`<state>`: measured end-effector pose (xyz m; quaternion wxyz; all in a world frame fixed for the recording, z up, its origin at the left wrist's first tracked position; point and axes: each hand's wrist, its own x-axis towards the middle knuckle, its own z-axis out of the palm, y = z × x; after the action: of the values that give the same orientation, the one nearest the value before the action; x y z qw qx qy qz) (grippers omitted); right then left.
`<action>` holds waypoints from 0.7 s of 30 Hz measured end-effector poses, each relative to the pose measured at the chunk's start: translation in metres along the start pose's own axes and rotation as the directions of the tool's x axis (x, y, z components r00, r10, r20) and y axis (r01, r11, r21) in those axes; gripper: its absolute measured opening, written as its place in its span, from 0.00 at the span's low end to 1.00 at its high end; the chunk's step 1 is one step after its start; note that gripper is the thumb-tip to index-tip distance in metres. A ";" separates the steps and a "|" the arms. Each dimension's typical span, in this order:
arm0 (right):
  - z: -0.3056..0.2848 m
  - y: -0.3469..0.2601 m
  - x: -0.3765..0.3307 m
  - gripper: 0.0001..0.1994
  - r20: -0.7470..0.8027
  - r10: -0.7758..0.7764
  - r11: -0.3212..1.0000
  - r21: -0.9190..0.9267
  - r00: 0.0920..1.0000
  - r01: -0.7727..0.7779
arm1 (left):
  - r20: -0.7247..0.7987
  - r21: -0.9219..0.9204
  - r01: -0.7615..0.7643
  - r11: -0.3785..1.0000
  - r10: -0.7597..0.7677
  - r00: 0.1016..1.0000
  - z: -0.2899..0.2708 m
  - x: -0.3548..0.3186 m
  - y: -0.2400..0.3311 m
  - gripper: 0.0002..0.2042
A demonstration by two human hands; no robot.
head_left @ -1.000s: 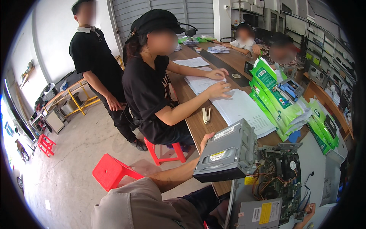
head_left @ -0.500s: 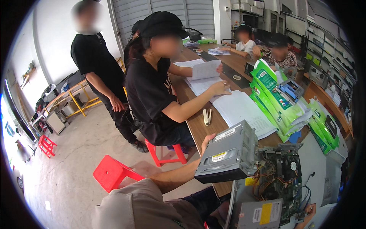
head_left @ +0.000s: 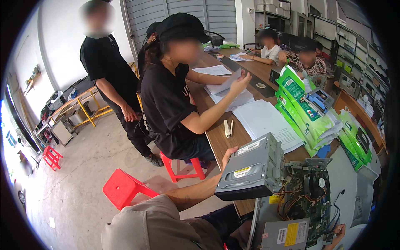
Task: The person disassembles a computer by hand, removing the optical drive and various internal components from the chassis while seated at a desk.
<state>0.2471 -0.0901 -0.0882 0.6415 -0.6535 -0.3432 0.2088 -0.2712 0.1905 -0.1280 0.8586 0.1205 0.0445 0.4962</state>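
My left hand (head_left: pixel 228 157) is closed round the far left side of a grey metal drive cage with an optical drive (head_left: pixel 250 168) in it. It holds the cage tilted above the left part of an opened computer case (head_left: pixel 259 216). Inside the case lie a green motherboard (head_left: pixel 312 183), bundled coloured wires (head_left: pixel 287 204) and a silver power supply (head_left: pixel 283 233) with a yellow label. My right hand (head_left: pixel 339 234) is at the case's near right edge, beside dark cables (head_left: pixel 333 212). Its fingers are curled, and what they hold is too small to make out.
A white stapler (head_left: pixel 228 128) and stacked papers (head_left: pixel 266 121) lie beyond the cage. Green-and-white packages (head_left: pixel 298 108) stand at the right. A co-worker in black (head_left: pixel 171 91) sits close on the left, near red stools (head_left: pixel 125 187). Others sit at the table's far end.
The co-worker in black has raised a hand from the papers and is turning a sheet. My hands and the drive cage have barely moved; the view has shifted slightly.
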 end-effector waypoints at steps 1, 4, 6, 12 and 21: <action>0.002 -0.002 -0.002 0.09 0.001 0.000 1.000 0.000 1.000 0.000 | -0.004 0.002 -0.003 1.000 0.003 1.000 -0.001 0.000 0.001 0.28; 0.010 -0.008 -0.008 0.08 0.046 -0.107 0.982 -0.151 0.993 0.113 | -0.015 0.006 -0.009 1.000 0.009 1.000 -0.001 0.000 0.000 0.28; 0.011 -0.010 -0.010 0.08 0.032 -0.141 0.972 -0.185 0.990 0.144 | -0.019 0.011 -0.013 1.000 0.013 1.000 -0.002 0.002 0.000 0.28; 0.006 -0.005 -0.006 0.08 0.027 -0.074 0.992 -0.101 0.997 0.076 | -0.056 0.027 -0.030 0.999 0.031 0.998 -0.003 0.003 0.000 0.27; 0.014 -0.013 -0.011 0.08 0.011 -0.094 0.982 -0.161 0.995 0.095 | -0.068 0.027 -0.030 0.999 0.031 0.997 -0.011 0.006 0.001 0.27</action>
<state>0.2267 -0.0891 -0.0783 0.5954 -0.6858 -0.3905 0.1507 -0.2709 0.1972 -0.1378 0.8473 0.1153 0.0786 0.5125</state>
